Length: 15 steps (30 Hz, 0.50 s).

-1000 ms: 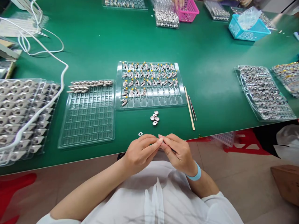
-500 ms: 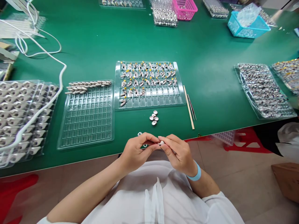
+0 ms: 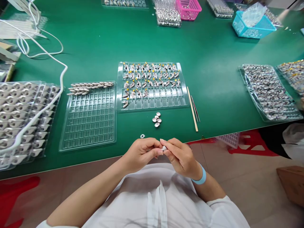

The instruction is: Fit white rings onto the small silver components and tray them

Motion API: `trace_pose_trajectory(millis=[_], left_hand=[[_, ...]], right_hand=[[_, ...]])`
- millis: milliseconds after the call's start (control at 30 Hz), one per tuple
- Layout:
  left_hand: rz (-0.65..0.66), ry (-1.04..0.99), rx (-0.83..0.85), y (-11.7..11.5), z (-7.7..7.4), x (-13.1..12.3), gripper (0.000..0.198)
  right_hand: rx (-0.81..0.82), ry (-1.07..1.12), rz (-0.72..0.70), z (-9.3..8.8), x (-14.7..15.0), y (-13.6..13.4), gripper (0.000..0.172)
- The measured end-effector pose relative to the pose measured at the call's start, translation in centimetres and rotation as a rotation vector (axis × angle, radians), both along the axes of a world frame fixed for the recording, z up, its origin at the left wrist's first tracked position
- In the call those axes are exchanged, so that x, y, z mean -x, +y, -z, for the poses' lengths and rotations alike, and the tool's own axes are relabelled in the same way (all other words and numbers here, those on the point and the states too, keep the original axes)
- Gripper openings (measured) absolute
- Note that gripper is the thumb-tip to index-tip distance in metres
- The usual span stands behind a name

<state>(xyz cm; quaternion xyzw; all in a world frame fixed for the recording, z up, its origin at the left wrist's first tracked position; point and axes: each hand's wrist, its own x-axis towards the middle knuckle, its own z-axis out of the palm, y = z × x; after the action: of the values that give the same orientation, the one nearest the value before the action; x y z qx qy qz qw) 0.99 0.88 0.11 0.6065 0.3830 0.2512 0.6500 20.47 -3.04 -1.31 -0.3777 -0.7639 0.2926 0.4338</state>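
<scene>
My left hand (image 3: 141,153) and my right hand (image 3: 180,156) meet at the near edge of the green table (image 3: 95,47), fingers pinched together on a small pale part (image 3: 164,148). A blue band circles my right wrist. Just beyond the hands lie a cluster of small round metal caps (image 3: 157,119) and a single ring (image 3: 142,136). Further back, a clear tray (image 3: 152,86) holds rows of small grey parts with yellow tips; its nearest rows are bare.
A mostly bare clear tray (image 3: 89,115) sits at left with a row of grey pieces along its top. Stacked trays (image 3: 21,120) and a white cable (image 3: 47,104) are far left. A wooden stick and tweezers (image 3: 193,109) lie right of centre. More trays (image 3: 268,91) and baskets (image 3: 254,25) are beyond.
My hands have drawn slightly closer together and a little towards me, fingers still working the small part. Nothing on the table has moved.
</scene>
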Motion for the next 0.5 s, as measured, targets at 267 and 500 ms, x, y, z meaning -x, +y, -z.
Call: trace_pose_trajectory(millis=[267, 500], left_hand=[[-0.036, -0.116, 0.258, -0.34, -0.08, -0.22, 0.016], [-0.029, -0.187, 0.448, -0.4, -0.61, -0.24, 0.022]], right_hand=[[-0.013, -0.003, -0.023, -0.32, -0.38, 0.15, 0.04], [-0.081, 0.009, -0.016, -0.15, -0.08, 0.0, 0.042]])
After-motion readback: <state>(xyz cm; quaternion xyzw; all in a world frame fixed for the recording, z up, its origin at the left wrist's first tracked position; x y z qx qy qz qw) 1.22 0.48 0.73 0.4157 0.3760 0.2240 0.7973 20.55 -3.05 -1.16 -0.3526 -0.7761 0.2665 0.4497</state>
